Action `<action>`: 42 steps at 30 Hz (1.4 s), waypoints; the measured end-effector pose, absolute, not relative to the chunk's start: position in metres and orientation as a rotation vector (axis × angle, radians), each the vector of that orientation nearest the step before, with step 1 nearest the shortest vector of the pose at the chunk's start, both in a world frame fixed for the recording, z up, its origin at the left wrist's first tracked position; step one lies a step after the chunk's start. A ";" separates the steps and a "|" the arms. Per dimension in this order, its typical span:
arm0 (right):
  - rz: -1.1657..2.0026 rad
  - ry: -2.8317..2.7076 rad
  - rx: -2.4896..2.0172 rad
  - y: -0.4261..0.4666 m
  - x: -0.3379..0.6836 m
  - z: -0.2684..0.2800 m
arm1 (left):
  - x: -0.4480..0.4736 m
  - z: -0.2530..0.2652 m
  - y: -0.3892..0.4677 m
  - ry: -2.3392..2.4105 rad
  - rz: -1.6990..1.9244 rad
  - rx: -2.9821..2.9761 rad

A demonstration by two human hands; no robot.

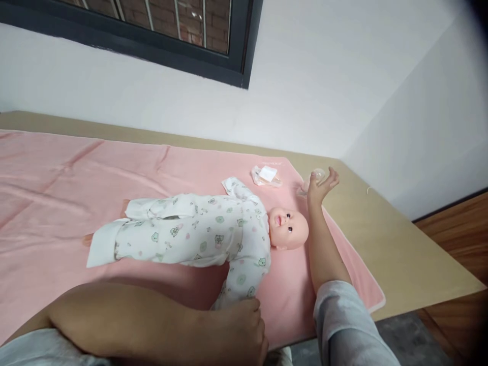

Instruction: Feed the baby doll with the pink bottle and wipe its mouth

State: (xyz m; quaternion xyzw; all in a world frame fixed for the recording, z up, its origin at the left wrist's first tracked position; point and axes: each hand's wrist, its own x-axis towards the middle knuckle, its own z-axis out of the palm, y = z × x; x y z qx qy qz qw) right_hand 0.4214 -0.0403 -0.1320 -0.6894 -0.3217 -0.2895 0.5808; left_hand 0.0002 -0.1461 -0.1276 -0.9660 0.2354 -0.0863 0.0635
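A pink blanket [57,193] covers a tan worktop [400,244] below a dark-framed window [152,30]. On it a baby doll [213,229] lies on its back in a printed white sleepsuit, feet left, head right. At the near edge, the left hand [244,330] closes its grip on the cuff of the doll's nearer sleeve. Further right, a small clear packet [267,175] lies beyond the doll's head. The right hand [320,185] reaches past the blanket's corner, fingers spread open, touching a clear plastic item [316,178] on the bare worktop without clasping it.
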 end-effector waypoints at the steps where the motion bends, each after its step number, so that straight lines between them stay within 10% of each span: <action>1: -0.685 -0.772 -1.626 -0.042 0.423 -0.137 | -0.001 -0.125 -0.146 0.712 -0.282 -2.911; 42: -0.494 -0.671 -1.676 -0.039 0.419 -0.163 | -0.004 -0.120 -0.148 0.692 -0.238 -2.924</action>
